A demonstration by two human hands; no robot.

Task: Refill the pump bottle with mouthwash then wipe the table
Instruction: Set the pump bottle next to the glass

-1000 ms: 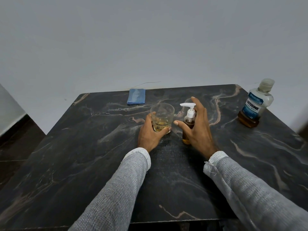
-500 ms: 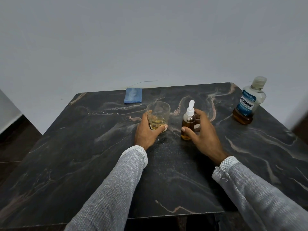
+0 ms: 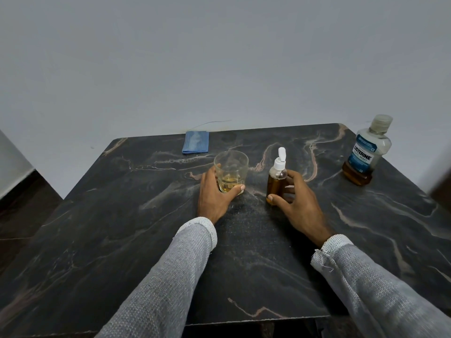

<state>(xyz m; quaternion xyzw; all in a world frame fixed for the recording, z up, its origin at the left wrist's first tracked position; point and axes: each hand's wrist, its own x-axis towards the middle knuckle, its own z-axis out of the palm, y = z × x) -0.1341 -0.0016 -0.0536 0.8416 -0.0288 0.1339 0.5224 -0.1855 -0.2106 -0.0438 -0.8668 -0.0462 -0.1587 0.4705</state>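
left hand [image 3: 213, 198] curled round glass [image 3: 230, 170] left of pump bottle [image 3: 276, 181], right hand [image 3: 296, 203] gripping pump bottle, mouthwash bottle [image 3: 366, 152] far right of it

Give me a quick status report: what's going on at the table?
Left hand grips glass. Right hand holds pump bottle, pump on. Mouthwash bottle, blue cloth untouched. Nothing blocking.

Small clear pump bottle [image 3: 276, 183] upright mid-table, nearly full of amber liquid, white pump on top, Listerine mouthwash bottle [image 3: 364, 152] upright at far right (low amber level, capped), folded blue cloth [image 3: 196, 142] at the far edge
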